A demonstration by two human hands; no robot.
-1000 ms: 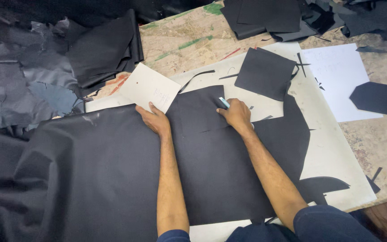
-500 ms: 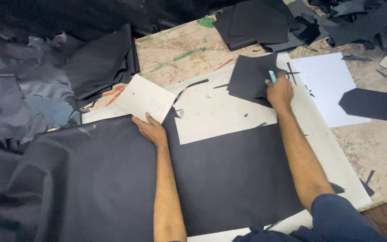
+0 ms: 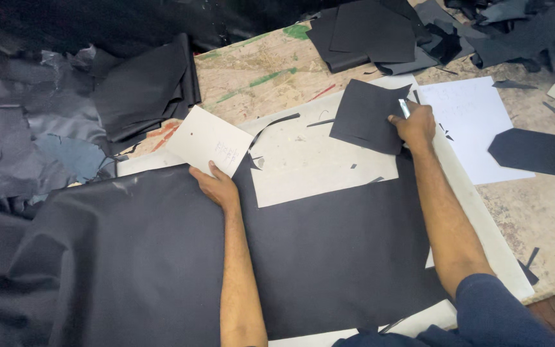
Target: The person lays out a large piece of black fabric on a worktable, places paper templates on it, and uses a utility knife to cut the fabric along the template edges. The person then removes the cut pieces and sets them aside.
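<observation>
The right hand [image 3: 412, 125] has gone from the middle of the large black sheet [image 3: 329, 257] a second ago to the far edge of the pale cutting board [image 3: 319, 170], and the cut black piece [image 3: 367, 115] now lies clear of the sheet. A square notch shows in the sheet where pale board is bare, so the piece looks freshly cut out and carried off to the side.

The right hand is closed around a small silvery cutting tool [image 3: 404, 107] whose tip sticks up past the knuckles. The hand's fingers press on the right-hand edge of the cut piece, which lies flat beyond the notch, partly on the pale board and just short of the white paper sheet [image 3: 470, 125].

The left hand [image 3: 216, 186] is spread flat, palm down, at the sheet's far left corner; the thumb touches the lower edge of a white card template [image 3: 207, 138] that lies tilted just beyond the sheet. It grips nothing.

Beyond the sheet, crumpled dark offcuts [image 3: 40, 109] are piled to the left, and another stack of black pieces [image 3: 367, 32] sits at the worktop [image 3: 258, 71] far edge. A pointed black piece [image 3: 537, 153] lies well to the right.
</observation>
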